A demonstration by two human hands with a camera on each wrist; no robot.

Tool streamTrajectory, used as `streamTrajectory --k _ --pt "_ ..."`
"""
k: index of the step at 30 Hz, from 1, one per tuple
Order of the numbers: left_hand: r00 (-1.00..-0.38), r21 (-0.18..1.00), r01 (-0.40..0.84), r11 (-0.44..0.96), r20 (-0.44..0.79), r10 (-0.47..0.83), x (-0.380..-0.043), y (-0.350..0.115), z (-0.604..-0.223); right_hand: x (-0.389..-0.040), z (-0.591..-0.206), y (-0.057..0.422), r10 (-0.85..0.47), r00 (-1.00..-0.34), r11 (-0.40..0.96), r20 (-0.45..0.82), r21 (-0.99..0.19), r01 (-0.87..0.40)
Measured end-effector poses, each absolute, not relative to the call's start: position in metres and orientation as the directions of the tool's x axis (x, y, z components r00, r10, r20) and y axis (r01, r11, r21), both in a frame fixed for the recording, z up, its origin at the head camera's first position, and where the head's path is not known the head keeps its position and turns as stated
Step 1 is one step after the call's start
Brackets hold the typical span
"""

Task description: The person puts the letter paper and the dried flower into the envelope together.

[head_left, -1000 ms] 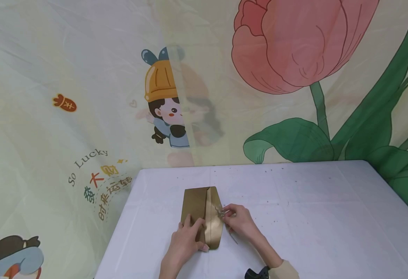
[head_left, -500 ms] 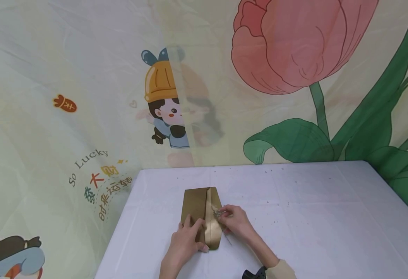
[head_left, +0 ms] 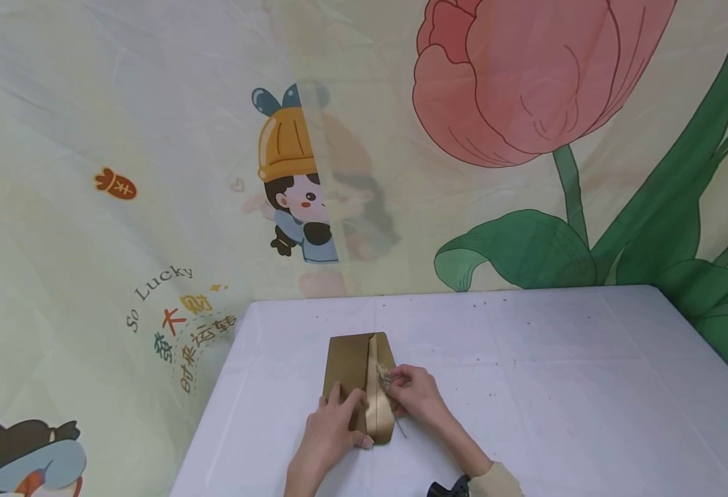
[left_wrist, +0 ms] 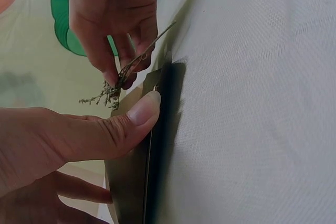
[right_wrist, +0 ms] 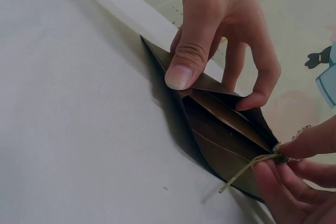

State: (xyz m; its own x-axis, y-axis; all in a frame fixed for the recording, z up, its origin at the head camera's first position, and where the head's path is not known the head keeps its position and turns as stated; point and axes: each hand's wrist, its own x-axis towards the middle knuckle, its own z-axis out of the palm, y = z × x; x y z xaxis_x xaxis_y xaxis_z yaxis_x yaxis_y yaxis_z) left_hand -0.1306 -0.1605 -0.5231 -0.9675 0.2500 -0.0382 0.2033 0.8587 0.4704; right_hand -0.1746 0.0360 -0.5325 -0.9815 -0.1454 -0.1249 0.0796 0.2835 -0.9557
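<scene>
A gold-brown paper envelope (head_left: 348,355) lies on the table, its flap side toward the right. My left hand (head_left: 333,428) grips its near left part, thumb at the near edge and fingers on the face. In the right wrist view, the envelope's mouth (right_wrist: 223,153) gapes between that thumb and index finger. My right hand (head_left: 418,393) pinches a dried flower sprig (right_wrist: 239,176) between thumb and fingers, at the mouth. The sprig's bushy head (left_wrist: 109,95) points toward the envelope in the left wrist view, and its thin stem sticks out toward the person.
A white cloth covers the table (head_left: 563,386), with small dark crumbs (head_left: 477,359) scattered over its middle and far part. Behind it hangs a printed curtain (head_left: 184,138) with a large tulip and cartoon figures. A black wrist device (head_left: 447,489) sits near the right sleeve.
My right hand has moved a little left with the sprig, bringing its head further over the envelope's flap. The left hand and the envelope have stayed in place.
</scene>
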Motion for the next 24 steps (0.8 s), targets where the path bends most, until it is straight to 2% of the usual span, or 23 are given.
streamTrajectory --k 24 --pt "-0.970 0.473 0.187 0.861 -0.052 0.239 -0.1317 -0.1606 -0.5218 -0.1784 -0.5350 0.0278 -0.137 -0.979 0.293 -0.150 -0.950 0.104"
